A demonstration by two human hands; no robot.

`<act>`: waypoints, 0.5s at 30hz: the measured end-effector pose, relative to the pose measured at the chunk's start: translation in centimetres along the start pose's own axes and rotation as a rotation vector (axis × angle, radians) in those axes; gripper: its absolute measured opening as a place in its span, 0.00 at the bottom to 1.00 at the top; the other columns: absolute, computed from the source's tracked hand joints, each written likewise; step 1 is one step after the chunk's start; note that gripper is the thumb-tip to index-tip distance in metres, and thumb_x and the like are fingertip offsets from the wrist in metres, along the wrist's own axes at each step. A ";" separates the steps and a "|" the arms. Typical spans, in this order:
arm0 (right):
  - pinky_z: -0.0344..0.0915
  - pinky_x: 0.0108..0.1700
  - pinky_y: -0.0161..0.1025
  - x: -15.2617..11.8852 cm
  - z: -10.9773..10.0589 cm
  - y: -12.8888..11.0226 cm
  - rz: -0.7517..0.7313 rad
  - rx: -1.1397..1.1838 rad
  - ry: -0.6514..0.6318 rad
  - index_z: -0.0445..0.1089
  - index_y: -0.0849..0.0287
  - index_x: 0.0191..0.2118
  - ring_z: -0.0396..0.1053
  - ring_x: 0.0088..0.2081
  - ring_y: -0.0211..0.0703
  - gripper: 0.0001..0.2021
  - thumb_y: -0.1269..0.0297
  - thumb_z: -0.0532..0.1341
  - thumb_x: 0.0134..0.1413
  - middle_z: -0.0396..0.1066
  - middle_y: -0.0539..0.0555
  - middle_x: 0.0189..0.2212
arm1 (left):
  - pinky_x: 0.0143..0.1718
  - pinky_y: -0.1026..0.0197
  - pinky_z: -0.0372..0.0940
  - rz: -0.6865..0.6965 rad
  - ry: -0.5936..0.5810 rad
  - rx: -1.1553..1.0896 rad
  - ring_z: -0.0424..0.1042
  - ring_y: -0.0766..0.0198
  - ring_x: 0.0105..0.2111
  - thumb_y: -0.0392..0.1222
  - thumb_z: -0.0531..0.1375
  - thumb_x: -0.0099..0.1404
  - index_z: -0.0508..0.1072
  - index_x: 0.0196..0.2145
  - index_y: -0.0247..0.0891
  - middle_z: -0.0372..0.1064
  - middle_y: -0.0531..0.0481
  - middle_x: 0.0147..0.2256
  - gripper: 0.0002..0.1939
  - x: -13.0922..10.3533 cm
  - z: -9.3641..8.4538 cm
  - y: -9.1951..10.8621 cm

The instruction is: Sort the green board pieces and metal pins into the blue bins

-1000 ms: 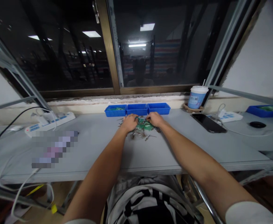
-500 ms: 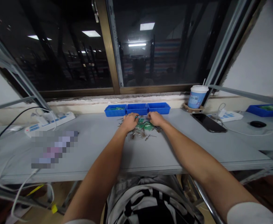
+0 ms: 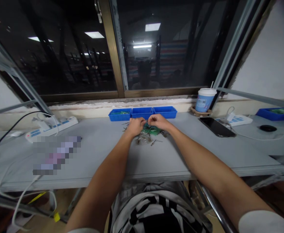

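Parts pile: it's a little heap of green pieces (image 3: 153, 130), thin metal bits (image 3: 156, 141) and what looks like a clear plastic bag (image 3: 145, 138), sitting mid-surface (image 3: 103, 152) just in front of the blue bins (image 3: 142, 116)
Left hand (image 3: 135, 127): down at the pile's left edge, fingers curled in, can't tell if they've got anything
Right hand (image 3: 159, 121): over the far side of the pile, fingers bent together close to the other hand's, too small to say what's pinched, if anything
Bins: three in a row, side by side near the wall, green stuff in the left one
Surface: plain gray, pretty long, metal uprights at both ends
Left end: white power strip (image 3: 59, 127) with plugs and cables, plus a pixelated flat thing (image 3: 60, 153) lying nearer the front edge
Right end: blue cup (image 3: 205, 101) with white lid and straw on a brown holder (image 3: 201, 113), black phone (image 3: 216, 127) lying flat, then a round black thing (image 3: 268, 128)
Window (image 3: 71, 71): big and dark, brownish frame, bouncing back ceiling lights and some stripes
Walls: white, with rough, patchy edging around the frame
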State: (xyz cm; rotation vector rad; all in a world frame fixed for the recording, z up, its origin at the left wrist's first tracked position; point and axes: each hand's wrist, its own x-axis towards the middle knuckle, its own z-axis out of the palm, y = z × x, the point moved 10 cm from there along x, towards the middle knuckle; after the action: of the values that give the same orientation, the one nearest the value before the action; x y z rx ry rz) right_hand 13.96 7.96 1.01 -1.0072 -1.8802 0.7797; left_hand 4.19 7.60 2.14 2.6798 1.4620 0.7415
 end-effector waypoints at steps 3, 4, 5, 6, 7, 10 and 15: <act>0.62 0.35 0.35 -0.1 -1.2 0.2 0.072 -0.111 0.073 0.71 0.61 0.26 0.66 0.30 0.38 0.04 0.67 0.60 0.41 0.71 0.52 0.26 | 0.48 0.53 0.57 0.006 0.025 -0.018 0.71 0.56 0.43 0.43 0.49 0.67 0.74 0.39 0.40 0.75 0.47 0.40 0.14 -0.1 -0.2 0.2; 0.62 0.37 0.35 -0.1 -2.0 0.3 0.101 -0.177 0.130 0.72 0.61 0.28 0.67 0.32 0.40 0.05 0.67 0.59 0.43 0.73 0.53 0.28 | 0.49 0.53 0.57 0.000 0.045 -0.022 0.70 0.56 0.45 0.43 0.49 0.67 0.73 0.41 0.41 0.74 0.47 0.42 0.14 -0.1 -0.4 0.1; 0.63 0.40 0.36 -0.2 -3.1 0.5 0.129 -0.247 0.200 0.73 0.61 0.30 0.68 0.34 0.41 0.07 0.67 0.59 0.44 0.74 0.54 0.31 | 0.50 0.53 0.56 -0.014 0.064 -0.023 0.69 0.56 0.46 0.42 0.49 0.67 0.73 0.42 0.41 0.73 0.47 0.44 0.14 -0.1 -0.6 0.0; 0.63 0.43 0.36 -0.4 -4.1 0.7 0.153 -0.316 0.273 0.73 0.60 0.33 0.68 0.37 0.41 0.09 0.67 0.58 0.46 0.74 0.54 0.34 | 0.50 0.53 0.56 -0.035 0.076 -0.019 0.68 0.56 0.48 0.42 0.49 0.67 0.72 0.44 0.41 0.73 0.46 0.45 0.14 -0.2 -0.7 -0.3; 0.62 0.45 0.37 -0.6 -5.2 1.0 0.176 -0.382 0.347 0.73 0.60 0.36 0.68 0.39 0.42 0.11 0.68 0.57 0.47 0.74 0.55 0.37 | 0.51 0.53 0.56 -0.058 0.080 -0.012 0.67 0.56 0.49 0.41 0.49 0.67 0.71 0.45 0.41 0.72 0.46 0.46 0.14 -0.2 -0.7 -0.6; 0.58 0.53 0.40 -1.5 -7.8 2.2 0.233 -0.558 0.491 0.71 0.62 0.44 0.64 0.48 0.46 0.17 0.71 0.55 0.47 0.71 0.56 0.46 | 0.51 0.51 0.56 -0.113 0.066 0.009 0.66 0.55 0.50 0.38 0.49 0.66 0.71 0.45 0.40 0.71 0.45 0.47 0.14 -0.2 -0.6 -1.4; 0.53 0.56 0.44 -2.3 -9.5 4.6 0.336 -0.746 0.531 0.67 0.66 0.51 0.59 0.52 0.52 0.23 0.70 0.57 0.44 0.67 0.63 0.49 | 0.52 0.51 0.57 -0.132 0.026 0.029 0.65 0.54 0.50 0.39 0.49 0.65 0.72 0.43 0.41 0.70 0.45 0.47 0.14 -0.2 0.0 -2.1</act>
State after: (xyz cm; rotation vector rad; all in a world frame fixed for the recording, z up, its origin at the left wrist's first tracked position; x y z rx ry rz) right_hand 24.71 9.40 0.65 -1.8143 -1.5459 -0.0731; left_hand 2.45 8.63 1.59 2.5721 1.6491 0.7552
